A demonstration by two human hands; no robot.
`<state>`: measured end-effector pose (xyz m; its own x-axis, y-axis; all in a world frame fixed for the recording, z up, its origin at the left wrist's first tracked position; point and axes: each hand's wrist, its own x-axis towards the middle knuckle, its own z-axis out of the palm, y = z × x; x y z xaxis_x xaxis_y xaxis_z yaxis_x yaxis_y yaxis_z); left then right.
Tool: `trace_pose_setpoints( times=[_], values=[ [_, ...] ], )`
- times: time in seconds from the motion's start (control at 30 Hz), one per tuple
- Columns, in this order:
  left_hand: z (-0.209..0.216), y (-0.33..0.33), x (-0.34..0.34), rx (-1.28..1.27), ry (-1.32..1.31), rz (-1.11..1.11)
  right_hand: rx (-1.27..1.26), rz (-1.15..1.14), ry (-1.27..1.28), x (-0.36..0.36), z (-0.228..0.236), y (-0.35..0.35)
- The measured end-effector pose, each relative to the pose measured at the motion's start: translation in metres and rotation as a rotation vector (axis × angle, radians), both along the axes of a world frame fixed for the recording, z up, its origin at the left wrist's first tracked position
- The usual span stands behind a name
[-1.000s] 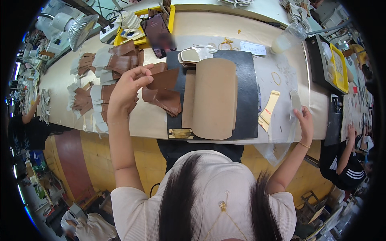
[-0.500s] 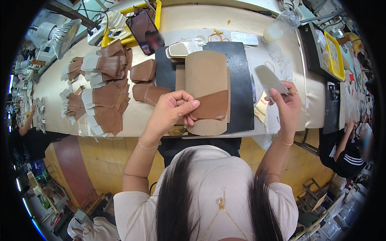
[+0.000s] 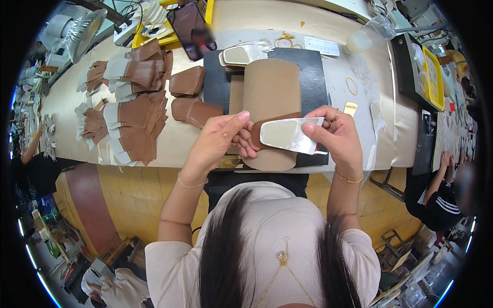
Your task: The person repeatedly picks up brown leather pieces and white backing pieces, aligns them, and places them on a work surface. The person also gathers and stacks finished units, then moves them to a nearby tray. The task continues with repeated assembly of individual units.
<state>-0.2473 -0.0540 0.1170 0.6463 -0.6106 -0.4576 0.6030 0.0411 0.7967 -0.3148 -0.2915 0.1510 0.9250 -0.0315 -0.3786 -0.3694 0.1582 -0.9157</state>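
- Near frame centre, the right hand point(image 3: 336, 134) pinches the white piece point(image 3: 282, 134)
- The left hand point(image 3: 221, 136) curls at the brown piece point(image 3: 256, 134) beneath, grip unclear
- Both look light, brown softer; take edges, I'd say

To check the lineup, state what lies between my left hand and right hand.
The head view shows a brown piece, partly covered by a white-and-cream piece.

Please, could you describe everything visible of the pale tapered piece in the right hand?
The pale tapered piece looks thin, with a cream panel rounded at its left end and a speckled white area towards the right. Its exact material is unclear. It lies sideways over the brown piece, above the tan block; the right hand grips its wider end, thumb on top.
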Motion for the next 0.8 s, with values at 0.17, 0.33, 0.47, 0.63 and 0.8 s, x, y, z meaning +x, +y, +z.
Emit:
trace_pose_setpoints(
  times=[0.17, 0.33, 0.47, 0.63, 0.8],
  values=[
    [0.000, 0.000, 0.001, 0.000, -0.006, -0.015, -0.044, 0.066, 0.052, 0.009, -0.004, 0.006],
    [-0.001, 0.001, 0.001, -0.023, 0.007, -0.020, -0.061, 0.082, 0.079, 0.012, -0.007, 0.006],
    [-0.001, -0.001, 0.001, -0.010, -0.005, -0.017, -0.074, 0.096, 0.078, 0.011, -0.008, 0.005],
    [0.000, -0.001, 0.001, 0.004, -0.025, -0.035, -0.086, 0.105, 0.081, 0.012, -0.008, 0.004],
    [0.001, -0.001, 0.001, -0.006, 0.037, -0.016, -0.096, 0.100, 0.109, 0.014, -0.007, 0.006]
  ],
)
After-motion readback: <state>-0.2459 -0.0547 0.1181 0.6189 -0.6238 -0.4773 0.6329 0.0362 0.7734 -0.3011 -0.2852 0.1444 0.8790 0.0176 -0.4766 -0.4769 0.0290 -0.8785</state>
